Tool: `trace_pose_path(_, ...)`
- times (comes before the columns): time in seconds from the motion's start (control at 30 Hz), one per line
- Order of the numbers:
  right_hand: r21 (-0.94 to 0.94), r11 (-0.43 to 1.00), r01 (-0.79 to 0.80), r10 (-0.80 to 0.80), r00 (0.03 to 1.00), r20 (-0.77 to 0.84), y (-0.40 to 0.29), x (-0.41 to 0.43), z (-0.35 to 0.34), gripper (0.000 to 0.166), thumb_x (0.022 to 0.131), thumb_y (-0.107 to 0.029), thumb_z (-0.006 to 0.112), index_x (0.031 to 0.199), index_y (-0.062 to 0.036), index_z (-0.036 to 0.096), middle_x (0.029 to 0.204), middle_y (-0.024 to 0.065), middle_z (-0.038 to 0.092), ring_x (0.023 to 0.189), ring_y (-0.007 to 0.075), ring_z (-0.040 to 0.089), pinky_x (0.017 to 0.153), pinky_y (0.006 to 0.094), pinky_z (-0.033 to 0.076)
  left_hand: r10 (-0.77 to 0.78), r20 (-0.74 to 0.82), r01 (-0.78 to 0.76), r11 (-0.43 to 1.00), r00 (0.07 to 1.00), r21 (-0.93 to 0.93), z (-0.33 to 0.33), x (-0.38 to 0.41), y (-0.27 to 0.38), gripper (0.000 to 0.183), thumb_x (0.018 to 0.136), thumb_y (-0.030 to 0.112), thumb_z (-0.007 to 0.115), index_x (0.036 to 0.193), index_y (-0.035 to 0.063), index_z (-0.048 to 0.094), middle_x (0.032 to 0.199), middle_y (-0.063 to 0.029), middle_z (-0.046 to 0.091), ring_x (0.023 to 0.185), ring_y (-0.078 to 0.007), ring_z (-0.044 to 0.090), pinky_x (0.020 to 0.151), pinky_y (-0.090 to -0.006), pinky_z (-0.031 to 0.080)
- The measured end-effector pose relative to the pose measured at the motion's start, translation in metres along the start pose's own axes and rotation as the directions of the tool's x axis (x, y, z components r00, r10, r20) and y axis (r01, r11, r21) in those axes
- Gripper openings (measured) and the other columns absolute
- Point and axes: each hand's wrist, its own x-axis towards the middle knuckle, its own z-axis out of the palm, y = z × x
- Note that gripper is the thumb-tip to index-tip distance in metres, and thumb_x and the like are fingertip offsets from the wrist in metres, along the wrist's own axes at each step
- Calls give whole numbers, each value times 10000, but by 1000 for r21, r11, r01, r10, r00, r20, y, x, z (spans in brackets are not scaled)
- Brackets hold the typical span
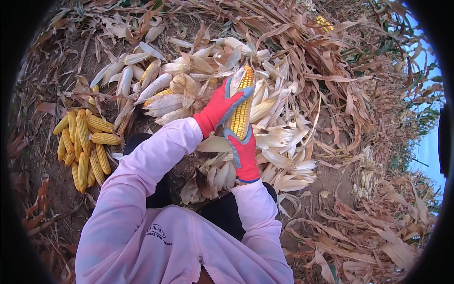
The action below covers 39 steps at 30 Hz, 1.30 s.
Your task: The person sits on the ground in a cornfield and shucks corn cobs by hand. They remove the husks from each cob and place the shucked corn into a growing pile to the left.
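In front of me I hold a yellow ear of corn (241,115), its husk partly peeled open along the kernels. My left hand (221,104), in a red and grey work glove, grips the ear around its middle, with pale husk (235,80) beside its thumb. At the end of the ear nearer my body, my right hand (244,151), gloved the same way, has its thumb and fingers around the base. Part of the ear is hidden behind the left thumb and fingers.
Husked corn ears (83,136) lie piled on the soil at the left. Several ears still in husk (159,88) lie ahead, some showing kernels. Stripped husks (283,149) spread beneath and right of my hands. Dry stalks (312,53) cover the ground at upper right.
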Motion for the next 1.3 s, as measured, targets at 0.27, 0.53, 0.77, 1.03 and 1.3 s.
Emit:
trace_pose_path(0.27, -188, 981, 50, -58, 997, -41, 7, -6, 2, 673, 708, -176, 811, 1255, 21, 472, 1074, 102, 625, 924, 169, 613, 823, 303, 496, 102, -132, -101, 995, 986, 15, -7, 3, -16, 370, 981, 242, 507, 1250, -9, 540, 1093, -100, 652, 978, -133, 556, 895, -294, 439)
trace_pose_path(0.53, -145, 986, 83, -76, 996, 53, 18, -9, -6, 662, 698, -125, 793, 1261, 10, 473, 1103, 85, 609, 969, 150, 595, 858, 307, 483, -124, -145, 95, 977, 982, -193, -14, 5, -16, 336, 992, 277, 486, 1149, 10, 617, 1018, -31, 656, 919, -79, 550, 814, -250, 451)
trace_pose_path(0.77, 108, 991, -85, 66, 983, 169, 4, -12, -12, 630, 704, -99, 766, 1258, -12, 478, 1116, 57, 606, 964, 130, 600, 837, 283, 493, -96, -106, 69, 969, 990, -235, -7, 0, 17, 338, 979, 311, 525, 1133, 28, 628, 1004, -1, 644, 891, -68, 552, 799, -244, 453)
trace_pose_path(1.03, 32, 993, -111, 100, 965, 242, 3, -9, -17, 602, 719, -104, 743, 1256, -12, 484, 1107, 63, 608, 953, 130, 602, 837, 278, 500, -84, -12, 84, 996, 996, -24, -22, 8, 34, 424, 1001, 433, 406, 1071, 57, 590, 990, 3, 622, 884, -69, 554, 808, -256, 451)
trace_pose_path(1.3, 221, 892, -394, 269, 856, 442, -15, -15, -17, 633, 745, -146, 728, 1301, -11, 456, 1119, 74, 594, 944, 167, 625, 759, 340, 571, -165, 404, 396, 694, 900, -601, -32, 13, 25, 587, 949, 545, 435, 1189, 20, 542, 1082, -106, 621, 996, -200, 617, 879, -344, 508)
